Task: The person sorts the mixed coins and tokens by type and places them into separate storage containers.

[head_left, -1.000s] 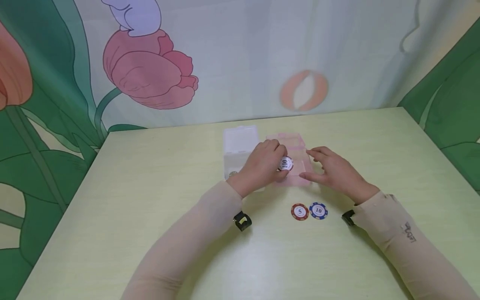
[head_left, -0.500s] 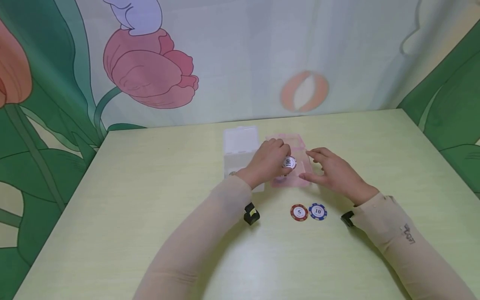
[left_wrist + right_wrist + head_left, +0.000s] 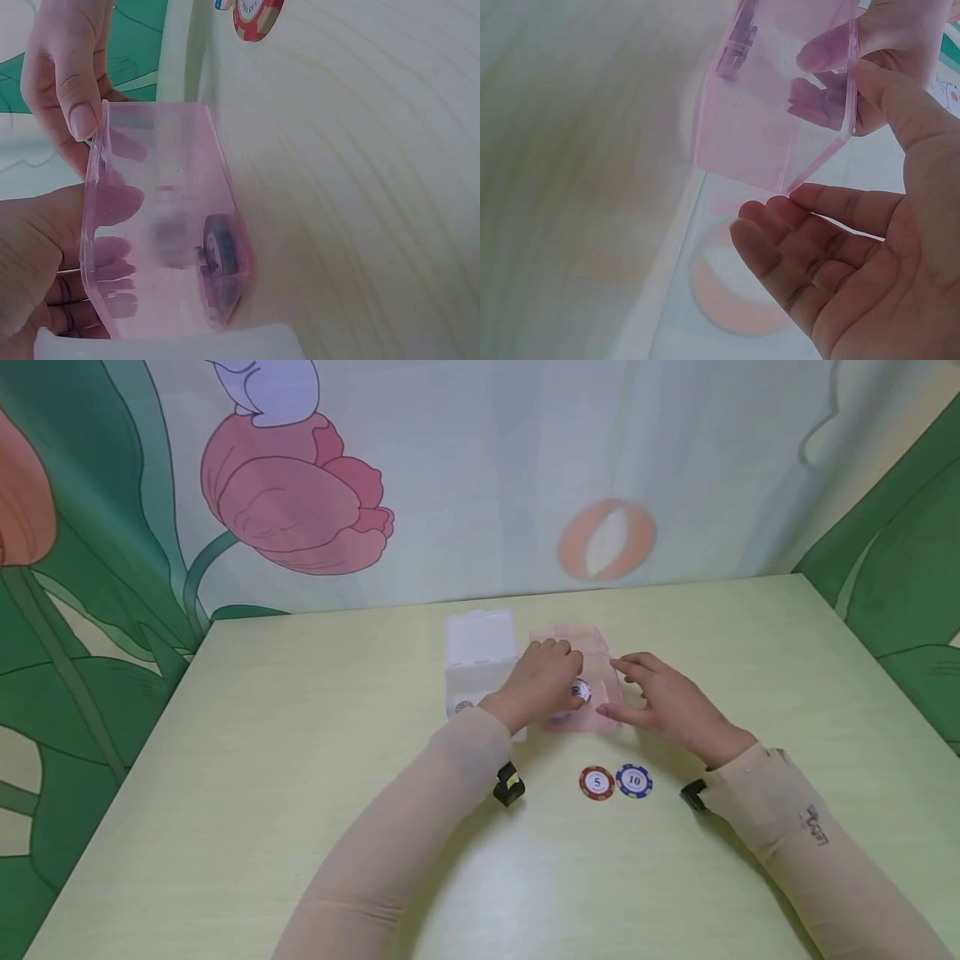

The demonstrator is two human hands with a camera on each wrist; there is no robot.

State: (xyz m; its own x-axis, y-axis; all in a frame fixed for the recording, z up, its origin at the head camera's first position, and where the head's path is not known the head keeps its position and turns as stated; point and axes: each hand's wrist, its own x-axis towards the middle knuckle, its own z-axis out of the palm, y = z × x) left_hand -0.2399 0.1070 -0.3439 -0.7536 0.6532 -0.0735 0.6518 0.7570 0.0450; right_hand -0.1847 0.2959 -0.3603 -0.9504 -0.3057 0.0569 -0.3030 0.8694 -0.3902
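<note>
My left hand (image 3: 538,678) reaches over the open pink see-through plastic box (image 3: 174,150), its thumb and fingers apart inside the rim. A white poker chip (image 3: 581,692) shows tilted below those fingers, apart from them. Another, darker chip (image 3: 220,246) leans at the box's bottom in the left wrist view. On the box's right side, my right hand (image 3: 670,703) rests its thumb and index fingertip against the edge, the other fingers loosely bent. A red poker chip (image 3: 597,783) marked 5 and a blue poker chip (image 3: 634,781) marked 10 lie in front.
Left of the pink box stands a white plastic box (image 3: 480,639), lid raised, with a chip (image 3: 464,706) inside, partly hidden by my left sleeve. A printed curtain (image 3: 465,485) hangs behind the table's (image 3: 315,693) far edge.
My left hand has moved slightly right, further over the pink box. The white chip marked 100, pinched in its fingers before, has left them and sits lower. The right hand keeps its place.
</note>
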